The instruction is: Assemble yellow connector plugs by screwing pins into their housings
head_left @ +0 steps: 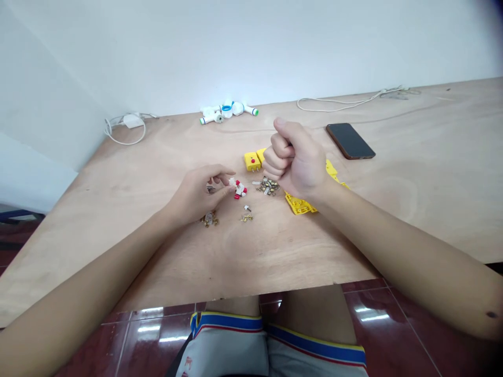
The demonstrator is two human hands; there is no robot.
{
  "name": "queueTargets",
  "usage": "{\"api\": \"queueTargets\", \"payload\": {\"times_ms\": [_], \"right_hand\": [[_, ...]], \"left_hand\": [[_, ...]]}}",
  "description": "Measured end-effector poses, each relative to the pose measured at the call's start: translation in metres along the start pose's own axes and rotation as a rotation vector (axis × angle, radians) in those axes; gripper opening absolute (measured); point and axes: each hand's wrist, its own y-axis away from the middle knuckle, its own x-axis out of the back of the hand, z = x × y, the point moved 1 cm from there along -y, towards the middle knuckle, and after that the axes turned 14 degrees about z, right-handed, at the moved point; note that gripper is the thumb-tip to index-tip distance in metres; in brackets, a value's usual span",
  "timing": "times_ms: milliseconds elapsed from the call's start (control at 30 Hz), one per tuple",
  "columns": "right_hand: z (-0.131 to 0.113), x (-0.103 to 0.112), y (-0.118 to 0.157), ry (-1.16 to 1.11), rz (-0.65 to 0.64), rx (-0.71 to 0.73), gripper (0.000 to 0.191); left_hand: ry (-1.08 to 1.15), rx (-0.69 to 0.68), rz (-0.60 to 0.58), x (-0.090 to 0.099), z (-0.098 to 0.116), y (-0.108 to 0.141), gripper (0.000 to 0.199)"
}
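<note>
Low over the table, my left hand has its fingers curved, with thumb and forefinger apart at the edge of a small pile of red and white plastic pieces. Whether a fingertip touches a piece I cannot tell. My right hand is raised and closed in a fist, thumb on top; anything inside is hidden. Behind it lie a pile of small metal parts, yellow plastic shells and a yellow plug with metal pins and a red spot. Brass pieces lie beneath my left wrist.
Nearer me are a small white piece with a dark pin and a few brass bits. A phone lies at right. White-and-blue plastic parts, a white charger with cable and another cable lie along the wall.
</note>
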Motion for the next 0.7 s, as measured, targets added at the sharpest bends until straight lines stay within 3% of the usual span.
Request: {"api": "queueTargets", "payload": {"times_ms": [167, 233, 300, 400, 467, 567, 700], "right_hand": [[0.0, 0.004, 0.0, 0.29, 0.092, 0.366, 0.077], [-0.003, 0.008, 0.002, 0.519, 0.0, 0.491, 0.074], [-0.006, 0.012, 0.003, 0.766, -0.202, 0.548, 0.065], [-0.007, 0.019, 0.003, 1.033, -0.541, 0.539, 0.039], [-0.004, 0.023, 0.003, 1.136, -0.684, 0.476, 0.026], [-0.001, 0.022, 0.004, 1.202, -0.787, 0.391, 0.019], [0.001, 0.018, 0.007, 1.218, -0.834, 0.407, 0.02]], "left_hand": [[-0.026, -0.037, 0.012, 0.0, 0.001, 0.0, 0.011], [-0.015, -0.034, 0.036, 0.0, -0.002, 0.0, 0.015], [-0.005, -0.031, 0.046, 0.0, -0.004, 0.001, 0.019], [-0.005, -0.063, 0.011, -0.001, -0.004, 0.0, 0.015], [-0.011, -0.094, -0.016, -0.001, -0.002, -0.001, 0.013], [-0.026, -0.133, -0.038, -0.001, -0.001, -0.002, 0.012], [-0.038, -0.144, -0.046, -0.003, -0.004, -0.002, 0.014]]}}
